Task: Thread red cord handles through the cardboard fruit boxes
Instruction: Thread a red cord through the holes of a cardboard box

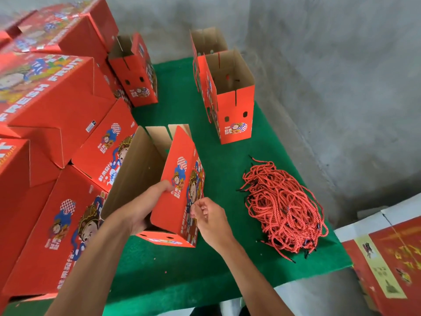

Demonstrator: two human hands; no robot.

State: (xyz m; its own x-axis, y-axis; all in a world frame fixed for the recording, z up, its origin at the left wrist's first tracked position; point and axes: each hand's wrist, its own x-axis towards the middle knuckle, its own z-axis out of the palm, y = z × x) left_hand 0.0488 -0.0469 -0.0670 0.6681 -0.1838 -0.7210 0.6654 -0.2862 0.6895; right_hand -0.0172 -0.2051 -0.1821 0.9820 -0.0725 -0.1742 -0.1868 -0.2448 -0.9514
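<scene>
A person preps a red fruit box (173, 190) for its cord handle on a green-covered worktop (182, 270). The box lies tipped on its side w/ the open brown interior facing left, prob. so the punched holes near its lower edge can be reached from inside & out. Left hand (145, 208) has the grip on the near panel, thumb on the printed face, fingers curled round the edge into the box, apparently steadying it. Right hand (208, 216) hovers just beside the box's printed side, fingers loosely curled toward the thumb; whether a cord end is pinched there can't be told. The pile of red cords (284, 208), black-tipped, sits to the right, near the working hand but apart from the box, likely for a quick reach. Two upright boxes (230, 96) stand at the far side of the worktop w/ cords hanging down their left faces, so they look already threaded; a third upright box (134, 71) stands farther left, holes showing, no cord seen. Stacked folded boxes (52, 99) crowd the left; "FRESH FRUIT" reads in white caps on one. Cartoon figures & Chinese characters on the panels are too blurred to read.
</scene>
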